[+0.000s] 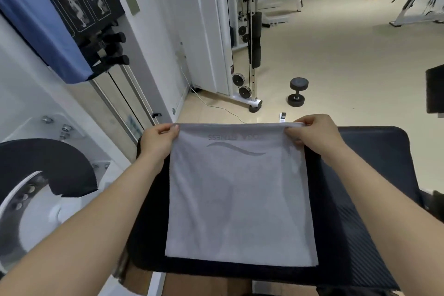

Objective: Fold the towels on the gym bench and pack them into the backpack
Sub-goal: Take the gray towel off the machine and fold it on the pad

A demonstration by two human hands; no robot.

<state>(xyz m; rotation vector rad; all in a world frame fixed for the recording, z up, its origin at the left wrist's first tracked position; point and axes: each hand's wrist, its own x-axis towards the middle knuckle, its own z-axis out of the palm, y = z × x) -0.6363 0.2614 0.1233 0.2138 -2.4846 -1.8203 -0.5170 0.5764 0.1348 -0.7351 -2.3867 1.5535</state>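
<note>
My left hand [158, 138] pinches the far left corner of the grey towel [240, 199], and my right hand [312, 134] pinches the far right corner, fingers curled over the edge. The towel lies flat on the black bench pad [360, 175], its printed logo upside down near the far edge. A darker cloth shows under the towel's near edge. Beyond the towel, a dumbbell [297, 91] sits on the floor.

Both hands pinch the grey towel's [240, 199] far corners: left hand [157, 140] at ten o'clock, right hand [317, 136] at two, over the black bench [370, 163].
</note>
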